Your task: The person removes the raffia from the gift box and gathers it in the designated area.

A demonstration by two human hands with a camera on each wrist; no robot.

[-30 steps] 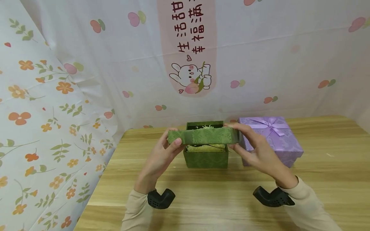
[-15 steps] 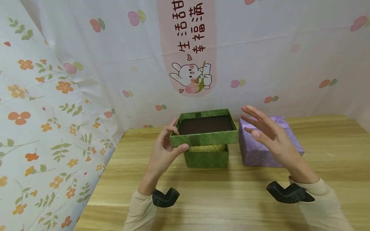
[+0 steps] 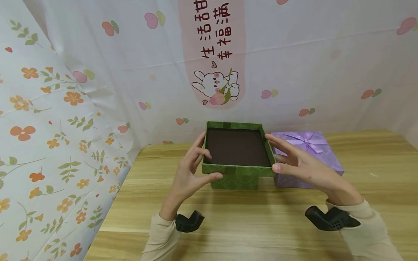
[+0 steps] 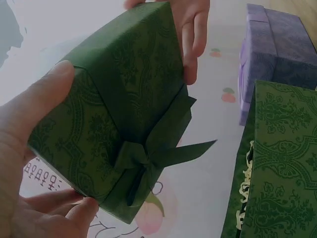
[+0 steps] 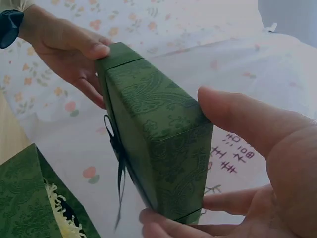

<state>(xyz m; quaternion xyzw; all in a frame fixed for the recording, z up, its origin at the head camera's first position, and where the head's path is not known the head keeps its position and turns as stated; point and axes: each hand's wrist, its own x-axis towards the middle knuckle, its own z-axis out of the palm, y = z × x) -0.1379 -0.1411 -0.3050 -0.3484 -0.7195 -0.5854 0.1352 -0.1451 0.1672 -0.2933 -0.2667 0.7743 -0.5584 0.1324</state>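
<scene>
The green patterned gift box lid (image 3: 238, 146) is held above the table, its dark inside facing up in the head view. A green ribbon bow (image 4: 143, 158) shows on its outer face in the left wrist view. My left hand (image 3: 191, 170) grips the lid's left end, thumb on the near side and a fingertip over the rim. At the right end my right hand (image 3: 308, 168) holds the lid between thumb and fingers. Below the lid stands the green box base (image 3: 234, 182), mostly hidden in the head view; pale shredded paper filler (image 5: 62, 210) shows at its opening in the right wrist view.
A purple gift box (image 3: 321, 154) with a ribbon bow stands on the wooden table (image 3: 245, 224), right of the green base and close to my right hand. Behind the table hangs a printed cloth (image 3: 147, 72), with a floral cloth (image 3: 49, 145) at the left.
The lid has tipped so that its dark inside shows. My right hand let go of its right end, moved away with fingers spread, then took hold there again. My left hand kept its grip.
</scene>
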